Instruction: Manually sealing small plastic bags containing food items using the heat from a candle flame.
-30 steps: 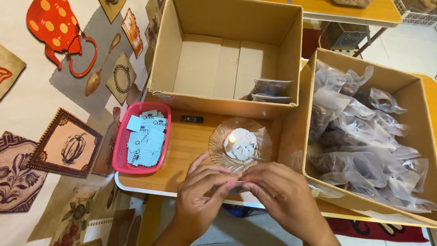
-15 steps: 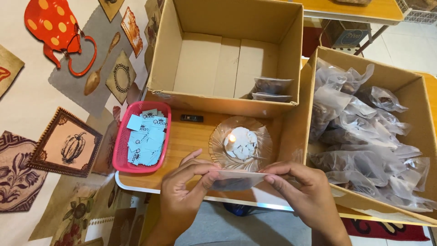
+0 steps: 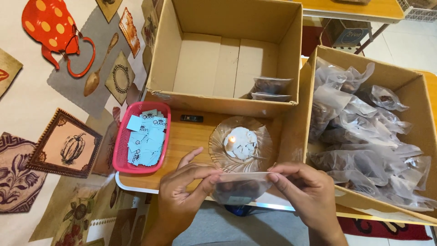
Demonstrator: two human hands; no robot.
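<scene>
Left hand and right hand pinch the bag top taut; keep it level toward the candle at 12 o'clock.

L hand & R hand each pinched one end of the top edge of a small clear bag w/ dark contents, stretched flat between them. Bag hung just in front of the glass dish, over the near edge of the wooden tray. Dish held a lit candle in white wax. Left of dish: pink basket of pale blue labels. Behind dish & to its left: small black lighter-like item. Further behind dish: open cardboard box, two filled bags in its corner. Right of dish, touching tray: second box heaped w/ clear filled bags.
</scene>
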